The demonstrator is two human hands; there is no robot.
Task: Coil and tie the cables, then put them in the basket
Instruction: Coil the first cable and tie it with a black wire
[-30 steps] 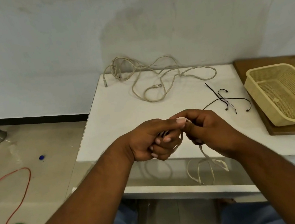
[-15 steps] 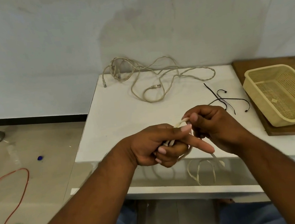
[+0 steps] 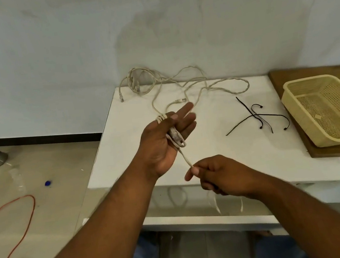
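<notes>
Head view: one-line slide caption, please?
Left hand holds beige cable loops; right hand pinches the tail taut over the white table.

Plain workroom, stained wall [image 3: 149, 22], tiled floor [image 3: 62, 209], white table [image 3: 221, 143]

Basket [image 3: 336, 109] — right side cut off at edge.
</notes>
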